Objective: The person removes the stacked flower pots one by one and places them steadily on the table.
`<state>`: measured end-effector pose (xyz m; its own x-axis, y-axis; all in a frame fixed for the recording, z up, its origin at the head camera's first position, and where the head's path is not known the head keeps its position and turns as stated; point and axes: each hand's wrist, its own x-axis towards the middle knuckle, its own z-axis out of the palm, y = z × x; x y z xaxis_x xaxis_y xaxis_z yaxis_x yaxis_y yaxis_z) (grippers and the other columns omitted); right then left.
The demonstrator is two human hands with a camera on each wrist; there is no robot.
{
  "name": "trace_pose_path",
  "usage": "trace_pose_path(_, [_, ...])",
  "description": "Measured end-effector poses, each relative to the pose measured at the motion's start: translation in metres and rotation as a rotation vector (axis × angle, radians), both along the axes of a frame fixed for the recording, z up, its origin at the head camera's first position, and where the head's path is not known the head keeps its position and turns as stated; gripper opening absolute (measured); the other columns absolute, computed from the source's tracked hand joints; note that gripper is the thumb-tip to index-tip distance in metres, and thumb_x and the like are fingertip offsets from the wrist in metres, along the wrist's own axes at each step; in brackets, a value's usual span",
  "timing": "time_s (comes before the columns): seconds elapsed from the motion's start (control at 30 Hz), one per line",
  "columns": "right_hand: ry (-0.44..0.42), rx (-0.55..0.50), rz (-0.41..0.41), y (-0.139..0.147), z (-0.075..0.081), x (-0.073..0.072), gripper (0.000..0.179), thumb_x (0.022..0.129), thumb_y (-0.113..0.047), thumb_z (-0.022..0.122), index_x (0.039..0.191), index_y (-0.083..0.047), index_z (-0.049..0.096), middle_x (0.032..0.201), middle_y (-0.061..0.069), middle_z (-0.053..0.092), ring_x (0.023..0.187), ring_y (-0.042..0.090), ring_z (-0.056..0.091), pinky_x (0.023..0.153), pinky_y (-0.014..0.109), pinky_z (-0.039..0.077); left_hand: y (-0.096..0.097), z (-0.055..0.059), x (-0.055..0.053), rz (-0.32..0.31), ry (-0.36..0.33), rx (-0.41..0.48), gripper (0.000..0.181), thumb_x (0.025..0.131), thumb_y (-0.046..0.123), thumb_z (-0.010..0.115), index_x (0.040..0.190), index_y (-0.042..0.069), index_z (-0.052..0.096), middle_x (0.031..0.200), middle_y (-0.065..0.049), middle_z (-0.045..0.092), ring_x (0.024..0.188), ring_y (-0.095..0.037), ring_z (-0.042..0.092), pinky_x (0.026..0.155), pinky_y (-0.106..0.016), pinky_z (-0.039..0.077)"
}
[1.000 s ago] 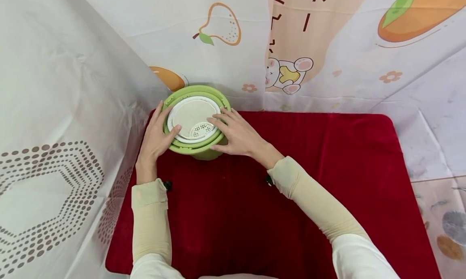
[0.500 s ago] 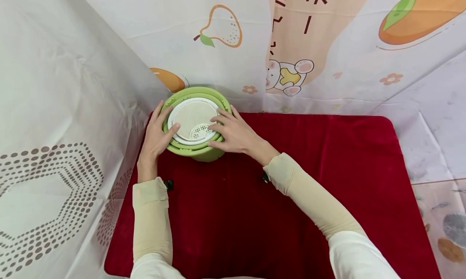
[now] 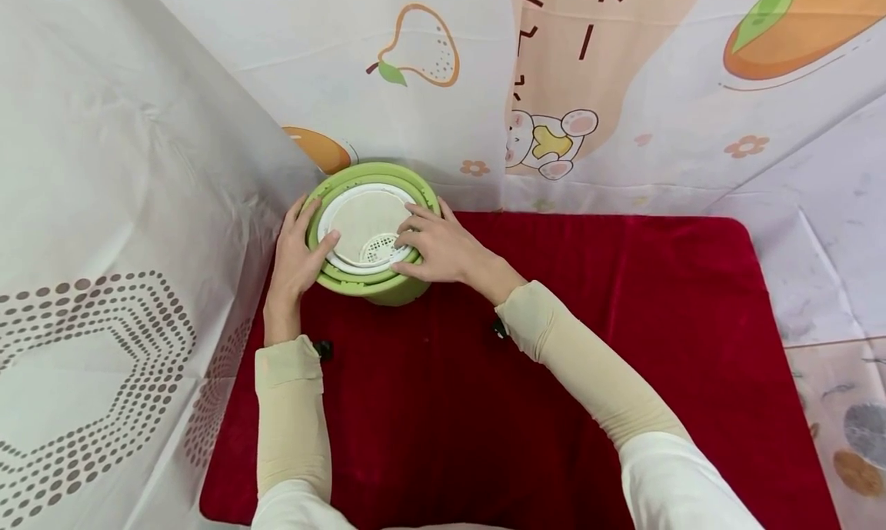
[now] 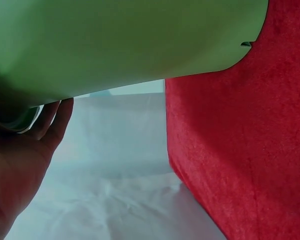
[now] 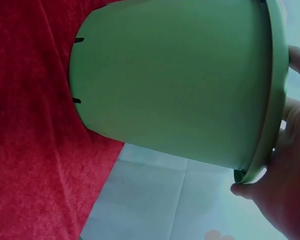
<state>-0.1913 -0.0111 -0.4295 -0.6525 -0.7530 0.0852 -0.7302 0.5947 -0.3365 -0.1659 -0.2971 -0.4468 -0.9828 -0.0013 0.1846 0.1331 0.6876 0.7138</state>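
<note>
Green bucket (image 3: 394,293) at table's (image 3: 554,322) far-left corner | I have left hand (image 3: 298,257) spread over its rim; right hand (image 3: 443,247) bent at white lid (image 3: 367,216), gripping or not I can't tell | I'd brace left, keep lid level.

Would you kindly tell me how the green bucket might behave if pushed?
The green bucket looks like smooth moulded plastic, so probably stiff. Its base is narrower than its rim, so a high push might tip it. The red cloth beneath may resist sliding.

Green pot (image 5: 175,85) — smooth matt plastic, red cloth (image 3: 450,376) — velvety nap
</note>
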Motion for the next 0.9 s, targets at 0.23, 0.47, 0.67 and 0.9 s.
trace_pose_path(0.23, [-0.082,-0.043,-0.029,-0.001,-0.002,-0.001,0.040,0.092,-0.058,0.060,0.108,-0.022,0.069,0.123,-0.004,0.058,0.149,0.023,0.021,0.116,0.061,0.008,-0.001,-0.005,0.002,0.010,0.028,0.092,0.061,0.094,0.027,0.067,0.150,0.014,0.047,0.159,-0.012,0.032,0.144,-0.030,0.028,0.115,-0.054,0.022])
trace_pose_path(0.47, [-0.075,-0.063,-0.037,-0.003,-0.002,0.001,0.040,0.091,-0.058,0.061,0.103,-0.020,0.065,0.121,-0.003,0.058,0.149,0.024,0.020,0.115,0.062,0.009,-0.001,-0.007,0.004,0.021,0.042,0.146,0.057,0.094,0.018,0.067,0.148,0.015,0.049,0.156,-0.007,0.038,0.142,-0.026,0.034,0.114,-0.048,0.026])
trace_pose_path(0.67, [-0.088,-0.121,-0.042,-0.005,0.000,0.000,0.041,0.090,-0.055,0.065,0.100,-0.016,0.062,0.116,-0.002,0.059,0.150,0.026,0.016,0.114,0.063,0.010,-0.001,-0.008,0.005,0.019,0.065,0.169,0.054,0.096,0.017,0.065,0.148,0.014,0.050,0.153,-0.007,0.042,0.142,-0.026,0.035,0.114,-0.047,0.027])
trace_pose_path(0.9, [-0.088,-0.268,-0.069,-0.007,-0.007,0.002,0.031,0.093,-0.045,0.068,0.095,-0.015,0.061,0.123,0.001,0.059,0.149,0.033,0.019,0.115,0.063,0.008,0.015,0.007,0.014,0.009,0.167,0.220,0.053,0.099,0.028,0.062,0.140,-0.005,0.053,0.152,-0.024,0.037,0.141,-0.041,0.032,0.115,-0.052,0.022])
